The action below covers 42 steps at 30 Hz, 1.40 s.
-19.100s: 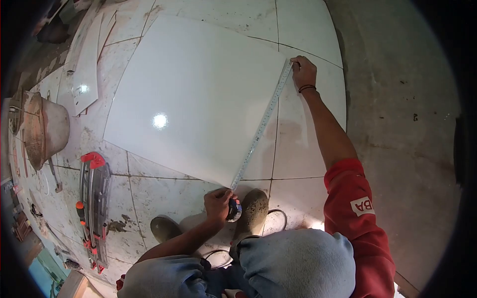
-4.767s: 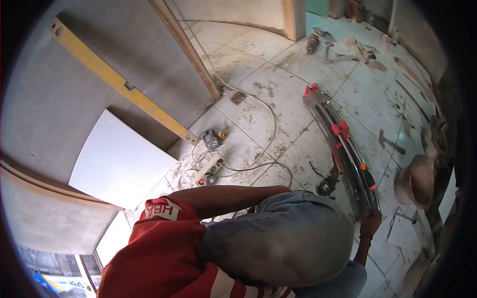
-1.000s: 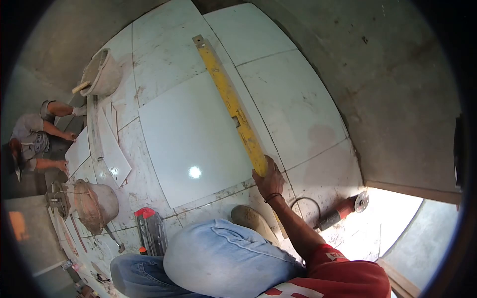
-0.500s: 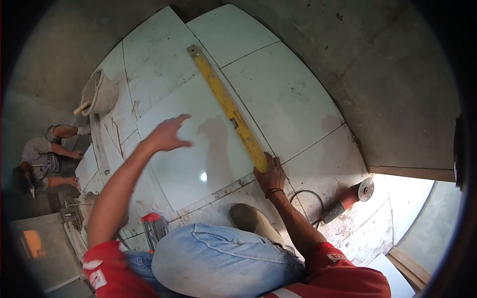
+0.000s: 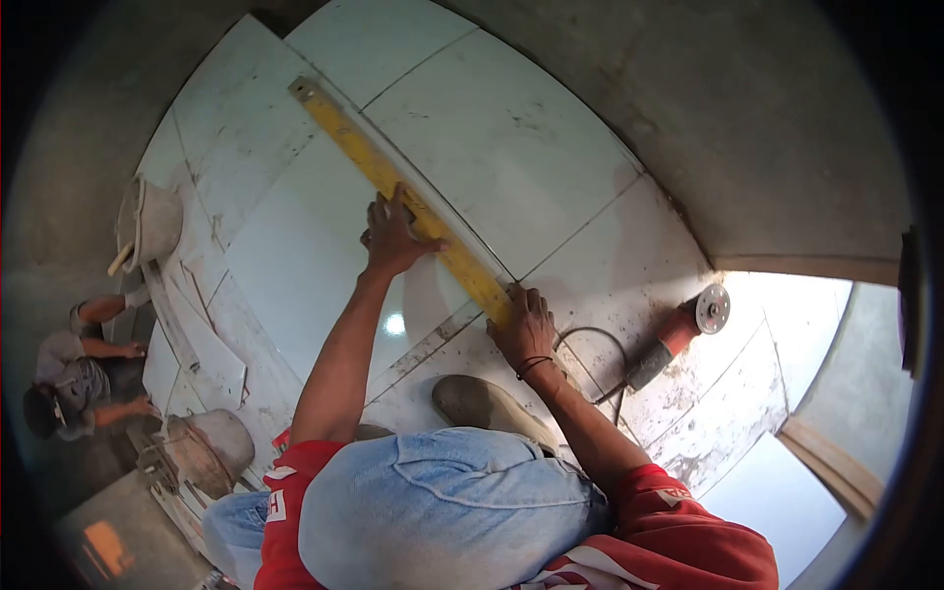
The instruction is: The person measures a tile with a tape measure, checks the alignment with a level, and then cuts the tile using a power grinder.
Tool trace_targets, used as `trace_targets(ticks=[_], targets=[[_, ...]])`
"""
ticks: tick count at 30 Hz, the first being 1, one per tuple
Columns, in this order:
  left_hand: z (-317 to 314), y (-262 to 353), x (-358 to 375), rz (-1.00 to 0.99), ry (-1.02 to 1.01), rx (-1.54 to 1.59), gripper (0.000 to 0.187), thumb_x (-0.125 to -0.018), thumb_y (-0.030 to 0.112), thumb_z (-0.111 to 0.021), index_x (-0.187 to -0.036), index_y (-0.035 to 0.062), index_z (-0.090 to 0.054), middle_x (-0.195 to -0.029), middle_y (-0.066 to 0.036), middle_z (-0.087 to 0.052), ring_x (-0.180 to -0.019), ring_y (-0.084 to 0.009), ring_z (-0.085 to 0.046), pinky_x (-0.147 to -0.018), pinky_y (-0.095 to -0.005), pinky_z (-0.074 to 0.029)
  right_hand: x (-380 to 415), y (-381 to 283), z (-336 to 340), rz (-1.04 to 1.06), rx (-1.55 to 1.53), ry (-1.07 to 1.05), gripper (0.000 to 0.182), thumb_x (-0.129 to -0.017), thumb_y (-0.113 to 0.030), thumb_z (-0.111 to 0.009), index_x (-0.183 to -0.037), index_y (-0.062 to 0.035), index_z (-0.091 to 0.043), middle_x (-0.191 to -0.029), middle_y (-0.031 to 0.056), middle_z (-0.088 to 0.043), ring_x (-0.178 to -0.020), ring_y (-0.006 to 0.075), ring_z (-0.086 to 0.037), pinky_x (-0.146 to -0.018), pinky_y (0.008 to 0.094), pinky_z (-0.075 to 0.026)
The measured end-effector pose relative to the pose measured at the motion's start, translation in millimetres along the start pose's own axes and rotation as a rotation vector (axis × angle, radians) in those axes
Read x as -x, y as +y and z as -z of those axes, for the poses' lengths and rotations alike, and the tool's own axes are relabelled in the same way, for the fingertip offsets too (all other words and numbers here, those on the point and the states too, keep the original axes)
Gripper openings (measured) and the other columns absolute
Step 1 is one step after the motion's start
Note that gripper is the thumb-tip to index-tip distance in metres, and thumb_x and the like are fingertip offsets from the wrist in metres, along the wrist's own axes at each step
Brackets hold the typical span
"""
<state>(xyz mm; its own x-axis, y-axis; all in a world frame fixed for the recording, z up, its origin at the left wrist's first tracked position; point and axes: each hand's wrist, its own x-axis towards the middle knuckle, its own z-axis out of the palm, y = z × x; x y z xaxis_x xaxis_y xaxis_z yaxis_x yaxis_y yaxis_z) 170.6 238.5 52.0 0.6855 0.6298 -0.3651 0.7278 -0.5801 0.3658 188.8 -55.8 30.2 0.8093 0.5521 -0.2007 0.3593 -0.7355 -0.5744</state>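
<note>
A long yellow level (image 5: 354, 147) lies diagonally across pale glossy floor tiles (image 5: 305, 236). My left hand (image 5: 395, 236) rests on its middle, thumb and fingers spread apart against the bar. At the near end of the level, my right hand (image 5: 524, 323) has its fingers wrapped round the bar. The level runs beside the joint between the tile under my left hand and the tile to its right (image 5: 482, 138).
An angle grinder (image 5: 678, 339) with its cable lies at the right. Buckets (image 5: 157, 224) (image 5: 211, 447) stand on the left. A co-worker (image 5: 79, 374) crouches at the far left. My boot (image 5: 492, 405) is near my right hand. A wall bounds the upper right.
My left hand has moved right and down onto the level, from above the tile. My right hand stays at the near end. The view has shifted, showing a second bucket at the lower left.
</note>
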Motion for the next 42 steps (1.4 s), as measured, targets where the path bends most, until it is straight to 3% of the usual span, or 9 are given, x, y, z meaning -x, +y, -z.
trace_targets(ticks=[4,9,22,24,29,31,35,37,42], targets=[[-2,-2,-2,-0.001,-0.017,0.001,0.156,-0.057,0.063,-0.101,-0.175,0.0181,-0.010,-0.176,-0.030,-0.013,-0.163,-0.0501,-0.011,-0.117,-0.0741,-0.030,8,6,0,0.045,-0.039,0.040,0.072,-0.074,-0.024,-0.089,-0.139,-0.0123,-0.061,-0.122,0.0120,-0.061,-0.116,0.0343,-0.060,-0.093,0.0504,-0.048],[5,5,-1,0.018,0.014,-0.020,0.153,-0.056,0.063,-0.102,-0.175,0.0227,-0.014,-0.174,-0.027,-0.020,-0.161,-0.0480,-0.017,-0.118,-0.0755,-0.032,4,9,-2,0.041,-0.123,0.079,0.069,-0.073,-0.024,-0.087,-0.138,-0.0197,-0.066,-0.121,0.0089,-0.063,-0.118,0.0324,-0.060,-0.094,0.0499,-0.046],[10,13,-2,0.052,-0.004,-0.015,0.156,-0.052,0.060,-0.104,-0.174,0.0190,-0.015,-0.174,-0.026,-0.022,-0.162,-0.0476,-0.018,-0.118,-0.0768,-0.033,3,11,-1,0.016,-0.139,0.075,0.070,-0.073,-0.025,-0.089,-0.140,-0.0173,-0.069,-0.120,0.0126,-0.067,-0.116,0.0345,-0.063,-0.097,0.0479,-0.048],[9,11,-2,0.045,0.000,-0.006,0.157,-0.051,0.061,-0.104,-0.174,0.0186,-0.016,-0.174,-0.026,-0.022,-0.161,-0.0477,-0.019,-0.118,-0.0768,-0.033,2,12,-5,0.019,-0.160,0.104,0.068,-0.072,-0.025,-0.089,-0.138,-0.0212,-0.071,-0.117,0.0087,-0.066,-0.117,0.0303,-0.061,-0.094,0.0476,-0.045],[6,7,-5,0.027,0.004,0.013,0.158,-0.050,0.064,-0.103,-0.174,0.0226,-0.015,-0.176,-0.024,-0.019,-0.162,-0.0499,-0.014,-0.114,-0.0793,-0.033,2,13,-5,0.008,-0.172,0.086,0.067,-0.073,-0.026,-0.089,-0.137,-0.0224,-0.072,-0.116,0.0079,-0.066,-0.116,0.0296,-0.062,-0.094,0.0465,-0.044],[9,12,-3,0.038,0.012,-0.001,0.156,-0.050,0.060,-0.104,-0.174,0.0172,-0.018,-0.173,-0.026,-0.024,-0.161,-0.0484,-0.020,-0.120,-0.0751,-0.034,1,13,-5,0.007,-0.174,0.088,0.067,-0.073,-0.026,-0.089,-0.138,-0.0226,-0.072,-0.115,0.0076,-0.066,-0.116,0.0295,-0.062,-0.093,0.0462,-0.044],[8,12,-6,0.047,-0.003,-0.015,0.156,-0.051,0.059,-0.105,-0.174,0.0165,-0.019,-0.173,-0.026,-0.024,-0.161,-0.0483,-0.020,-0.121,-0.0734,-0.034,0,13,-3,-0.002,-0.177,0.073,0.068,-0.072,-0.025,-0.088,-0.138,-0.0231,-0.072,-0.115,0.0072,-0.066,-0.116,0.0291,-0.061,-0.094,0.0461,-0.044],[5,7,-9,0.025,0.005,0.009,0.159,-0.050,0.062,-0.104,-0.175,0.0222,-0.015,-0.176,-0.024,-0.019,-0.161,-0.0511,-0.014,-0.113,-0.0806,-0.034,1,12,-2,-0.013,-0.185,0.074,0.068,-0.072,-0.024,-0.088,-0.138,-0.0234,-0.072,-0.115,0.0071,-0.065,-0.116,0.0291,-0.061,-0.094,0.0462,-0.044],[1,1,-11,-0.002,0.013,0.024,0.158,-0.050,0.061,-0.104,-0.174,0.0202,-0.016,-0.176,-0.025,-0.019,-0.161,-0.0518,-0.015,-0.113,-0.0815,-0.033,2,15,4,0.012,-0.161,0.004,0.079,-0.070,-0.022,-0.088,-0.145,-0.0197,-0.064,-0.123,0.0101,-0.063,-0.120,0.0313,-0.060,-0.097,0.0480,-0.045]])
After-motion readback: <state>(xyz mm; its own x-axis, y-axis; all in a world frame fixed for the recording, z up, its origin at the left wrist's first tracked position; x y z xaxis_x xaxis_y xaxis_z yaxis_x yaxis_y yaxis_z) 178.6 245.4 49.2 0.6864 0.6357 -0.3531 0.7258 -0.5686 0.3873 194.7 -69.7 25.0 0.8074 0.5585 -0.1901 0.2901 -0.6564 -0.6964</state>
